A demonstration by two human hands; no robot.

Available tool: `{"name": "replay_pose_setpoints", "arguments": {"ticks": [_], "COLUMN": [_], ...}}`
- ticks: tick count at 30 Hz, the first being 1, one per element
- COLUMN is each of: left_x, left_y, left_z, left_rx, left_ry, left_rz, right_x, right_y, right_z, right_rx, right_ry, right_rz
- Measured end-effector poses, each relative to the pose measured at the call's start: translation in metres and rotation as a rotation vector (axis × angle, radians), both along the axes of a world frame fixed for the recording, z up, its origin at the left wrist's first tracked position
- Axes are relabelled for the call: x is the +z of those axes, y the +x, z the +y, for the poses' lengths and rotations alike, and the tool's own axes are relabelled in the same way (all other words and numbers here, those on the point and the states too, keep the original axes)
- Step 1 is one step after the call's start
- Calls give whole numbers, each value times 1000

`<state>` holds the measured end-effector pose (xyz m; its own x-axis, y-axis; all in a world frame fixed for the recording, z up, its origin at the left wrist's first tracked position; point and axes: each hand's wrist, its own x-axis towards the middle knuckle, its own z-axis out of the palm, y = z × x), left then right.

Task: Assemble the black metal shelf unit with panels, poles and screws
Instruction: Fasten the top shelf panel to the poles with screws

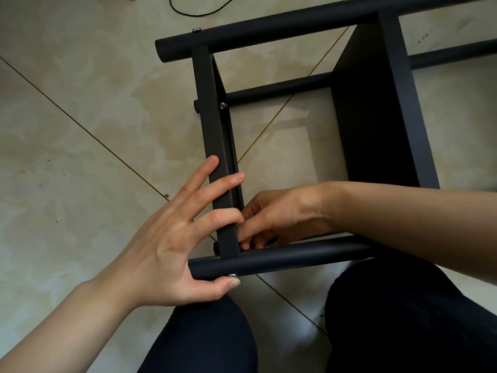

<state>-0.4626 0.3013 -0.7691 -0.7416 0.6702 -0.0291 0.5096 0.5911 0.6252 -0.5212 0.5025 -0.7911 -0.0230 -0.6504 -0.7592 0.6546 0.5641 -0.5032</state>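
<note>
Black shelf unit [349, 125] lies on its side on the tiled floor [80, 117], before the person's knees. Left hand [166, 246]: fingers [215, 184] spread and straight across the end panel [215, 146], thumb under the near pole [282, 258] beside a silver screw [233, 275]. Right hand [279, 216]: fingers curled at the panel-pole joint, pinching something small; the item cannot be identified. A black cable [193, 10] lies near the floor's far edge.

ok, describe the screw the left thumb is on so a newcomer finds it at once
Start at the near pole of the shelf frame, the one lying just above the knees. Follow it toward its left end: the screw is the silver head on its underside edge, under the left hand thumb tip. The other visible screws sit farther off, away from both hands.
</note>
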Motion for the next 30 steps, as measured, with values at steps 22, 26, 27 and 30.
{"name": "replay_pose_setpoints", "arguments": {"ticks": [22,26,27,30], "left_x": [-2,-2,-2,-1], "left_y": [0,-1,-1,-1], "left_z": [-1,-1,-1,-1], "left_rx": [-1,-2,-2,-1], "left_ry": [1,-1,-1,0], "left_rz": [0,5,4,2], "right_x": [0,-1,-1,-1], "right_y": [-7,-4,-3,-1], "right_z": [7,3,1,-1], "right_rx": [49,27,20,14], "right_ry": [-28,-9,-4,5], "right_rz": [-42,-23,-21,-28]}}
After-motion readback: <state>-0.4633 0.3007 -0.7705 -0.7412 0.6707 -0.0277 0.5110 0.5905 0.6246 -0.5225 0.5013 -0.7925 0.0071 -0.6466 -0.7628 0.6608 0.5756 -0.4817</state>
